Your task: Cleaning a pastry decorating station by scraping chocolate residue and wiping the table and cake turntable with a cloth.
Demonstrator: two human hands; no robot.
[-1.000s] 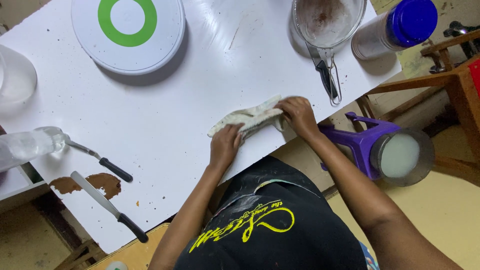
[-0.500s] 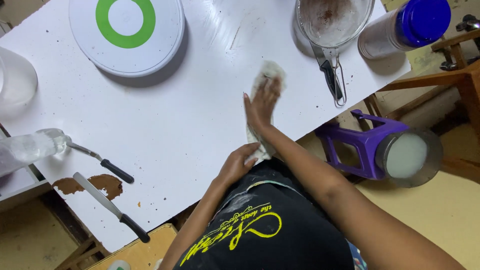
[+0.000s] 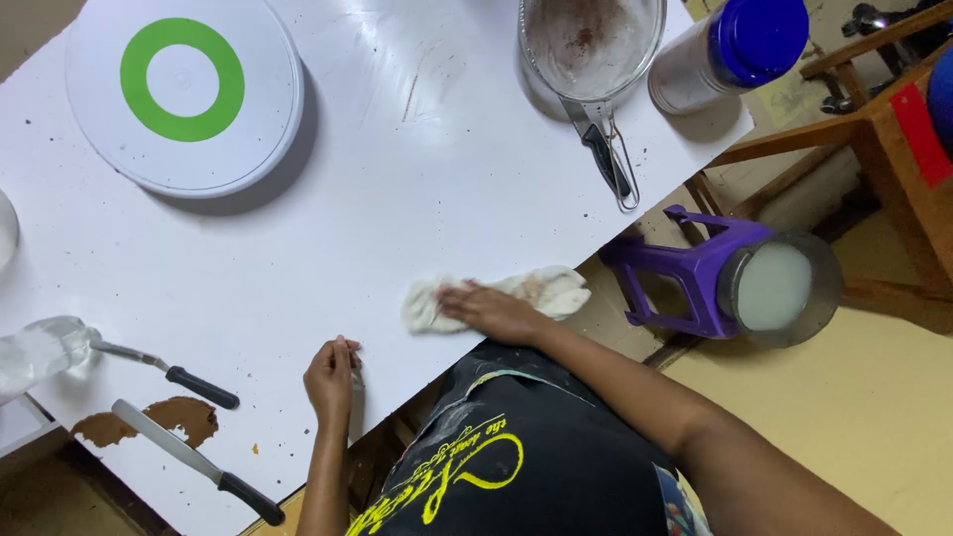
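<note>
My right hand (image 3: pixel 496 310) presses flat on a crumpled white cloth (image 3: pixel 541 290) with brown smears, lying at the near edge of the white table (image 3: pixel 417 189). My left hand (image 3: pixel 333 375) rests on the table edge to the left of the cloth, fingers bunched, with nothing visible in it. Small brown crumbs dot the table surface around both hands.
A white turntable with a green ring (image 3: pixel 184 89) sits far left. A glass bowl (image 3: pixel 591 45) with a sieve handle and a blue-lidded jar (image 3: pixel 730 55) stand far right. Two black-handled spatulas (image 3: pixel 194 382) (image 3: pixel 199 462) and a brown smear (image 3: pixel 169 417) lie near left. A purple stool (image 3: pixel 695 278) stands beside the table.
My right hand has drawn the cloth back from the table's middle to the near edge and laid it sideways. My left hand has shifted left, off the cloth, onto the table edge.
</note>
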